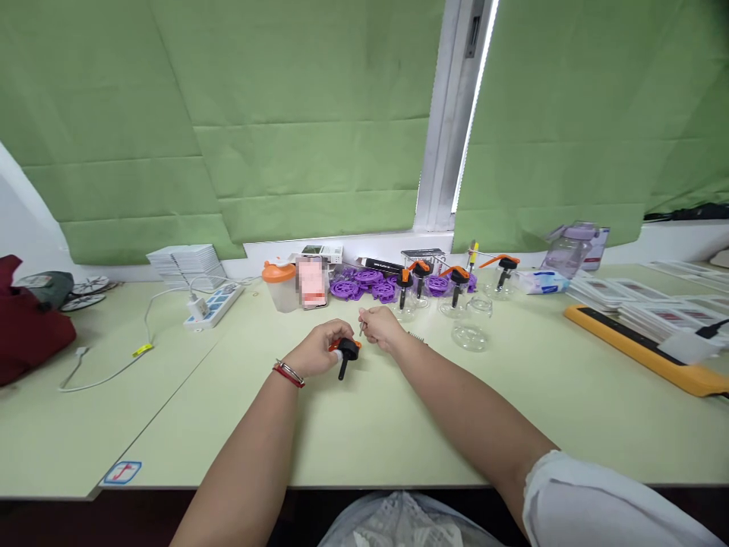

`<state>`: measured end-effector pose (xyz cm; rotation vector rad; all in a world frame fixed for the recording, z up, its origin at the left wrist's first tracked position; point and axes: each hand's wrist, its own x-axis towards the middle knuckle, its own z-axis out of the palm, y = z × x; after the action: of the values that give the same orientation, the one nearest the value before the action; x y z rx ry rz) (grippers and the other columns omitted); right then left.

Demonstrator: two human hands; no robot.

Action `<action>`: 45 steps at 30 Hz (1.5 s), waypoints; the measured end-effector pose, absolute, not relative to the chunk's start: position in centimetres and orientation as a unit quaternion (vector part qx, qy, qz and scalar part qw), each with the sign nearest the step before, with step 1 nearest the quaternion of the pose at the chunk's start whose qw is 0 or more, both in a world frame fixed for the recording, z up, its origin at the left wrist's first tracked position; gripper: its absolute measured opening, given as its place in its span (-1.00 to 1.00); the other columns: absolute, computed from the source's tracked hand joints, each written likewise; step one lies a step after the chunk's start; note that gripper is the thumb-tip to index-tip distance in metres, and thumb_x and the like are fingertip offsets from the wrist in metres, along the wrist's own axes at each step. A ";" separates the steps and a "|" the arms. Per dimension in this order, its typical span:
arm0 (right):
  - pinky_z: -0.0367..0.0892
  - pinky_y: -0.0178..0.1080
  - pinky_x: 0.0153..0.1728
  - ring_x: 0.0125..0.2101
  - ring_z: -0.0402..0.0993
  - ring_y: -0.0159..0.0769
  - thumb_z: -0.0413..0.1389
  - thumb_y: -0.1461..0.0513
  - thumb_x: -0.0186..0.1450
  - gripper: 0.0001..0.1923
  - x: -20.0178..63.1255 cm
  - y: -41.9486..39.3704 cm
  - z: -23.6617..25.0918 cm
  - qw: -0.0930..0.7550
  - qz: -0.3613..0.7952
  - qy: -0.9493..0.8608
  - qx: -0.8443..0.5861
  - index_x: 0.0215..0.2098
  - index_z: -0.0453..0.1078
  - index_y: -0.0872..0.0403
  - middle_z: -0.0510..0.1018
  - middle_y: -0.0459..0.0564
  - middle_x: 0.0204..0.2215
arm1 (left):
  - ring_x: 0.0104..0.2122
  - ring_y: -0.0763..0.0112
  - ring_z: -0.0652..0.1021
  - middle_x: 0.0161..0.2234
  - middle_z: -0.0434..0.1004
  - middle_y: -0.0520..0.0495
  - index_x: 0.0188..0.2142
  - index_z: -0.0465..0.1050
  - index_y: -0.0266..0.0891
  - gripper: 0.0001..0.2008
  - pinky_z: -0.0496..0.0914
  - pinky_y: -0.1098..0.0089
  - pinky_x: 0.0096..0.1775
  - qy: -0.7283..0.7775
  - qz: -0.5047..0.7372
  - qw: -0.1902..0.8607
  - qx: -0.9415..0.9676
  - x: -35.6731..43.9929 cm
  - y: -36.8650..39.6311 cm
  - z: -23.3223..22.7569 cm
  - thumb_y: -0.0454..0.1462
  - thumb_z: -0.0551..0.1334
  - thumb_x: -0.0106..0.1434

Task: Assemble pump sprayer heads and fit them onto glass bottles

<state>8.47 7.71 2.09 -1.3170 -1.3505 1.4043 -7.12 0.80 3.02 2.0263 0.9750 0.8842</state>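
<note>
My left hand (320, 348) is closed round a black cap (349, 349) with orange parts and a black stem pointing down. Close beside it, my right hand (383, 327) pinches a small thin metal piece (361, 328), too small to name. Some small dark metal parts (418, 339) lie by my right wrist, partly hidden by it. Beyond my hands stand several clear vessels topped with black caps and orange levers, one of them a capped vessel (457, 292). A clear vessel without a cap (470, 336) is on the table right of my right forearm.
Purple plastic parts (370, 284) are heaped at the back, near an orange-lidded cup (280, 287) and a phone (313, 282). A power strip (213, 305) with cables lies left. A yellow-and-black bar (638, 349), tissue pack (541, 282) and lilac bottle (569, 249) are at right.
</note>
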 end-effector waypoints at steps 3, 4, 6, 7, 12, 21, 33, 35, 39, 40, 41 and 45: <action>0.05 -0.37 -0.64 -0.73 0.11 -0.49 0.06 0.17 0.27 -0.76 9.6 7.8 1.7 0.388 0.497 -0.575 -0.522 -0.50 0.31 0.13 0.25 -0.19 -0.76 | -0.27 0.35 0.47 -0.20 0.41 -0.11 -0.30 0.40 -0.25 -0.74 0.37 0.33 -0.18 0.430 0.341 0.258 0.795 -7.2 1.1 3.0 -0.41 0.15 -0.04; 0.10 -0.37 -0.59 -0.68 0.19 -0.46 0.09 0.19 0.24 -0.79 10.0 7.7 1.6 0.377 0.454 -0.622 -0.515 -0.50 0.35 0.14 0.31 -0.16 -0.72 | -0.29 0.35 0.46 -0.22 0.41 -0.10 -0.31 0.41 -0.24 -0.77 0.37 0.32 -0.20 0.455 0.334 0.229 0.793 -7.3 1.3 2.9 -0.38 0.17 -0.03; 0.17 -0.37 -0.45 -0.53 0.33 -0.41 0.13 0.24 0.20 -0.87 10.7 7.2 1.2 0.324 0.326 -0.748 -0.479 -0.48 0.42 0.14 0.45 -0.07 -0.58 | -0.34 0.35 0.44 -0.27 0.40 -0.08 -0.33 0.42 -0.23 -0.79 0.38 0.32 -0.24 0.506 0.312 0.185 0.782 -7.7 1.7 2.7 -0.32 0.21 -0.03; 0.18 -0.37 -0.39 -0.46 0.37 -0.39 0.13 0.27 0.19 -0.88 10.9 7.0 1.0 0.281 0.252 -0.808 -0.452 -0.47 0.45 0.14 0.49 -0.03 -0.50 | -0.36 0.34 0.44 -0.29 0.40 -0.08 -0.33 0.42 -0.23 -0.79 0.38 0.32 -0.26 0.528 0.301 0.172 0.775 -7.9 1.8 2.5 -0.29 0.22 -0.04; 0.15 -0.35 -0.29 -0.34 0.38 -0.36 0.06 0.37 0.22 -0.82 11.5 6.4 -0.6 0.116 0.089 -0.916 -0.373 -0.47 0.48 0.19 0.49 0.07 -0.30 | -0.37 0.28 0.47 -0.32 0.46 -0.08 -0.30 0.46 -0.23 -0.72 0.39 0.32 -0.30 0.584 0.295 0.190 0.732 -8.8 2.5 1.5 -0.25 0.27 -0.09; 0.13 -0.34 -0.32 -0.33 0.37 -0.33 -0.03 0.24 0.32 -0.71 10.4 4.8 0.6 0.189 0.145 -0.880 -0.411 -0.42 0.50 0.13 0.52 0.04 -0.39 | -0.30 0.21 0.50 -0.28 0.50 -0.12 -0.31 0.50 -0.20 -0.72 0.39 0.29 -0.23 0.586 0.281 0.184 0.737 -9.6 3.3 0.3 -0.21 0.28 -0.08; 0.13 -0.31 -0.50 -0.41 0.45 -0.26 0.12 0.12 0.18 -0.79 8.6 4.5 1.8 0.139 0.184 -0.796 -0.559 -0.42 0.51 0.07 0.57 0.07 -0.42 | -0.31 0.23 0.51 -0.31 0.51 -0.09 -0.29 0.49 -0.21 -0.69 0.39 0.30 -0.25 0.608 0.298 0.187 0.711 -9.9 3.4 0.4 -0.21 0.31 -0.09; 0.15 -0.30 -0.48 -0.39 0.46 -0.22 0.12 0.06 0.17 -0.74 8.4 4.5 1.7 0.132 0.170 -0.809 -0.546 -0.43 0.51 0.06 0.57 0.08 -0.42 | -0.32 0.24 0.50 -0.32 0.51 -0.09 -0.29 0.48 -0.21 -0.70 0.39 0.30 -0.27 0.604 0.309 0.193 0.708 -9.9 3.5 0.3 -0.19 0.31 -0.08; 0.18 -0.29 -0.44 -0.34 0.47 -0.20 0.10 0.11 0.19 -0.79 8.1 4.7 1.8 0.128 0.135 -0.816 -0.547 -0.39 0.50 0.06 0.57 0.09 -0.39 | -0.34 0.26 0.50 -0.32 0.52 -0.08 -0.28 0.48 -0.22 -0.68 0.39 0.32 -0.29 0.594 0.331 0.221 0.699 -10.0 3.5 0.2 -0.16 0.29 -0.06; 0.18 -0.29 -0.43 -0.33 0.47 -0.20 0.09 0.13 0.20 -0.79 8.2 4.8 2.0 0.133 0.127 -0.812 -0.554 -0.38 0.50 0.06 0.57 0.09 -0.37 | -0.34 0.27 0.51 -0.32 0.52 -0.08 -0.27 0.47 -0.23 -0.69 0.39 0.32 -0.30 0.595 0.334 0.230 0.694 -10.1 3.6 0.2 -0.16 0.28 -0.04; 0.19 -0.29 -0.42 -0.32 0.47 -0.19 0.07 0.14 0.21 -0.79 8.4 5.0 2.3 0.139 0.118 -0.806 -0.563 -0.36 0.50 0.07 0.57 0.10 -0.36 | -0.34 0.28 0.51 -0.33 0.53 -0.08 -0.27 0.47 -0.23 -0.70 0.39 0.33 -0.30 0.597 0.337 0.237 0.688 -10.2 3.6 0.2 -0.16 0.26 -0.02; 0.19 -0.27 -0.40 -0.30 0.47 -0.16 0.04 0.14 0.24 -0.76 10.0 6.2 3.5 0.167 0.091 -0.781 -0.595 -0.32 0.49 0.09 0.56 0.12 -0.34 | -0.38 0.30 0.50 -0.38 0.53 -0.07 -0.34 0.47 -0.23 -0.78 0.37 0.35 -0.34 0.630 0.334 0.217 0.667 -10.5 3.8 0.0 -0.18 0.21 0.03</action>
<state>10.05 6.20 3.46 -1.6929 -2.2216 0.2603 -10.53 3.85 0.03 1.8460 1.7457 0.9240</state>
